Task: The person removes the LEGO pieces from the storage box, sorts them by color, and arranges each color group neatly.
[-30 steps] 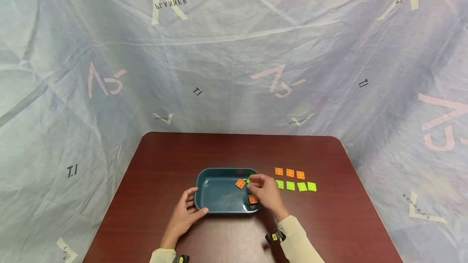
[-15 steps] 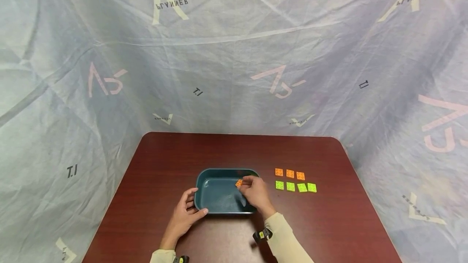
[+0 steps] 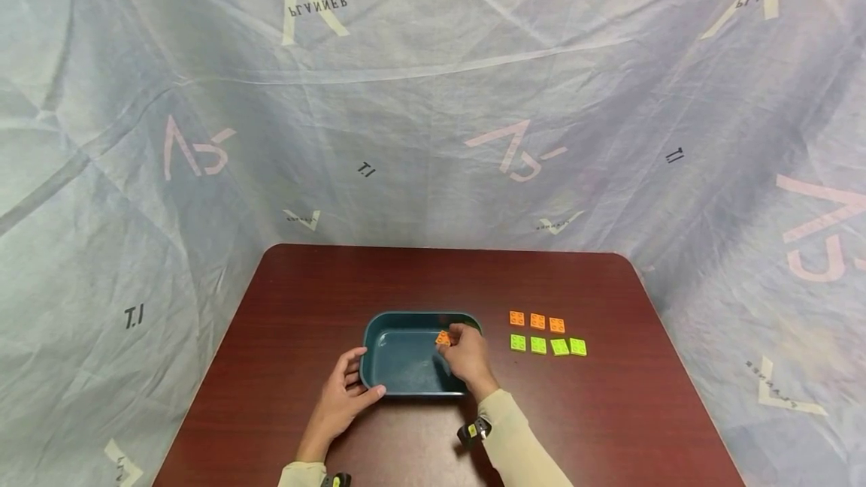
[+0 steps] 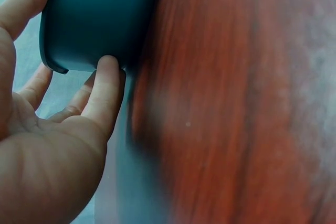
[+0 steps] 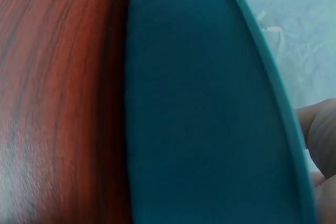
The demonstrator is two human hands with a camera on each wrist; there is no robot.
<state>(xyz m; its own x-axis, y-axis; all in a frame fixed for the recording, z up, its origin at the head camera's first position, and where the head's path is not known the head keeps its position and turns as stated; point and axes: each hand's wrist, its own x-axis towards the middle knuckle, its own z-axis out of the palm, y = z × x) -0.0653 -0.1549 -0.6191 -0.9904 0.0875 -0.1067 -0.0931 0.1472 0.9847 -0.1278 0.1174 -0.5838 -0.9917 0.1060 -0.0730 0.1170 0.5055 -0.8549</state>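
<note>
The dark teal tray sits near the middle of the table. My left hand grips its left end, the thumb on the front rim and the fingers against the end wall. In the left wrist view, fingertips of the left hand touch the tray's outer side. My right hand reaches into the tray and pinches an orange toy building brick with studs. The right wrist view shows the tray's wall and part of the right hand beyond the rim. The hand covers the tray's right part.
On the dark red wooden table, right of the tray, lie three orange bricks in a row. Several lime green bricks form a row nearer me. Printed grey sheeting hangs behind and at both sides.
My right hand has moved left inside the tray, from its right end to the orange brick, and takes hold of it. My left hand keeps its place on the tray.
</note>
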